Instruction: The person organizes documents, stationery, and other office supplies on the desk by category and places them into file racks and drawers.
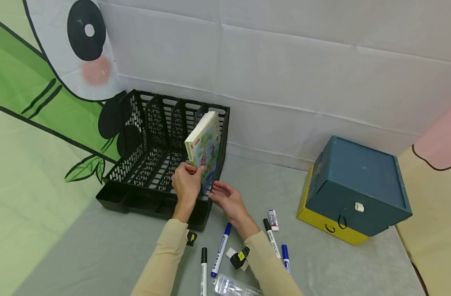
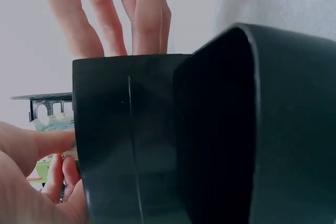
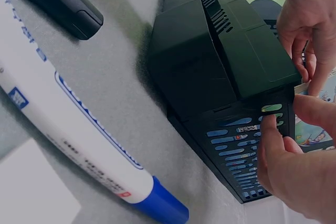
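Note:
Several thin picture books [image 1: 204, 144] stand upright in the rightmost slot of a black desk organizer [image 1: 160, 162], with a colourful cover facing right. My left hand [image 1: 186, 181] pinches their near edge between thumb and fingers. In the left wrist view the organizer's black front [image 2: 131, 135] hides much of the books. My right hand [image 1: 230, 201] holds the organizer's right side wall near its front corner. The right wrist view shows its fingers [image 3: 272, 145] against the slotted outside wall [image 3: 231, 150], with the thumb over the edge.
Near my forearms lie a blue-capped marker [image 1: 220, 250], a black-capped marker [image 1: 204, 271], more markers [image 1: 271, 238], a boxed eraser [image 1: 273, 220] and a clear plastic case [image 1: 234, 286]. A blue drawer box [image 1: 362, 176] sits on a yellow one [image 1: 332, 224] at right. Wall cloth rises behind.

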Action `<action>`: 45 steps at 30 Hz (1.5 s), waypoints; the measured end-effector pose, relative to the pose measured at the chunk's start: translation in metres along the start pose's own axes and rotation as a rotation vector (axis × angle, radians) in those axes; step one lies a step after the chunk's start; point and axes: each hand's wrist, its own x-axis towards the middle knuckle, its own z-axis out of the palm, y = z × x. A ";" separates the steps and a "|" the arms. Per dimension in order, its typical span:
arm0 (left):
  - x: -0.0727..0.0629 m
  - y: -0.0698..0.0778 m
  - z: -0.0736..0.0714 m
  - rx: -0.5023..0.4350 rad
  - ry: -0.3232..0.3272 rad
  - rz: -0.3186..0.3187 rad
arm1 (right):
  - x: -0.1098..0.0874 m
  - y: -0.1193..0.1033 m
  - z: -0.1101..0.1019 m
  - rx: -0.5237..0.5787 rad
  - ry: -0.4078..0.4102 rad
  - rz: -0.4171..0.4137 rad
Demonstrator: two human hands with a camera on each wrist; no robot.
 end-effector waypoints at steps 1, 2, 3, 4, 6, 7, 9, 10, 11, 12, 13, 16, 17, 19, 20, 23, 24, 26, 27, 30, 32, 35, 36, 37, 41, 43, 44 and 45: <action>0.000 0.000 0.000 0.002 -0.010 0.002 | 0.000 0.000 0.000 -0.004 0.002 -0.001; 0.000 0.000 0.000 0.003 -0.016 0.003 | 0.000 0.000 -0.001 -0.005 0.006 0.003; 0.000 -0.001 0.000 0.002 -0.023 0.003 | 0.000 0.000 -0.001 -0.005 0.008 0.006; 0.000 -0.001 0.000 0.004 -0.028 0.003 | 0.000 0.000 -0.001 -0.007 0.010 0.007; 0.000 -0.002 -0.002 0.005 -0.037 0.000 | 0.000 0.000 -0.001 -0.007 0.010 0.011; -0.001 -0.002 -0.002 0.009 -0.042 -0.002 | 0.001 0.000 -0.001 -0.009 0.008 0.007; -0.002 -0.003 -0.004 0.011 -0.055 -0.009 | 0.000 0.000 -0.001 -0.011 0.004 0.003; -0.002 -0.003 -0.005 0.014 -0.064 -0.010 | 0.000 0.000 -0.001 -0.014 0.000 -0.002; -0.002 -0.003 -0.006 0.016 -0.072 -0.012 | 0.000 -0.001 -0.001 -0.019 -0.004 -0.009; -0.003 -0.003 -0.006 0.020 -0.081 -0.012 | -0.001 -0.001 -0.001 -0.024 -0.008 -0.016; -0.003 -0.003 -0.007 0.022 -0.091 -0.012 | -0.001 -0.002 -0.001 -0.030 -0.012 -0.025; -0.004 -0.002 -0.009 0.028 -0.116 -0.009 | -0.002 -0.003 -0.001 -0.042 -0.023 -0.042; -0.004 -0.002 -0.011 0.030 -0.122 -0.009 | -0.002 -0.003 -0.001 -0.048 -0.023 -0.044; -0.005 -0.002 -0.012 0.035 -0.134 -0.006 | -0.002 -0.003 -0.001 -0.058 -0.023 -0.051; -0.005 -0.002 -0.013 0.037 -0.135 -0.003 | -0.003 -0.004 -0.001 -0.067 -0.023 -0.055; -0.006 -0.002 -0.014 0.044 -0.139 0.005 | -0.004 -0.004 -0.001 -0.097 -0.017 -0.061; -0.006 -0.002 -0.014 0.047 -0.139 0.012 | -0.004 -0.004 -0.001 -0.106 -0.016 -0.064; -0.006 -0.003 -0.014 0.053 -0.141 0.016 | -0.006 -0.005 -0.002 -0.125 -0.013 -0.066; -0.006 -0.003 -0.015 0.058 -0.144 0.016 | -0.006 -0.005 -0.002 -0.134 -0.011 -0.066; -0.007 -0.003 -0.016 0.077 -0.153 0.021 | -0.008 -0.005 -0.003 -0.166 -0.006 -0.067; -0.007 -0.003 -0.016 0.087 -0.160 0.026 | -0.009 -0.005 -0.004 -0.187 -0.004 -0.071; -0.009 -0.002 -0.018 0.087 -0.171 0.044 | -0.010 -0.005 -0.005 -0.201 -0.009 -0.073; -0.009 -0.002 -0.019 0.084 -0.175 0.050 | -0.010 -0.005 -0.006 -0.204 -0.011 -0.073; -0.010 -0.002 -0.019 0.081 -0.178 0.057 | -0.011 -0.005 -0.006 -0.204 -0.016 -0.078; -0.014 -0.003 -0.022 0.065 -0.202 0.089 | -0.014 -0.005 -0.008 -0.211 -0.020 -0.095; -0.016 -0.004 -0.023 0.066 -0.213 0.108 | -0.015 -0.005 -0.009 -0.214 -0.022 -0.109; -0.017 -0.005 -0.023 0.068 -0.218 0.118 | -0.017 -0.006 -0.010 -0.223 -0.022 -0.120; -0.018 -0.005 -0.024 0.072 -0.223 0.129 | -0.018 -0.007 -0.011 -0.235 -0.021 -0.131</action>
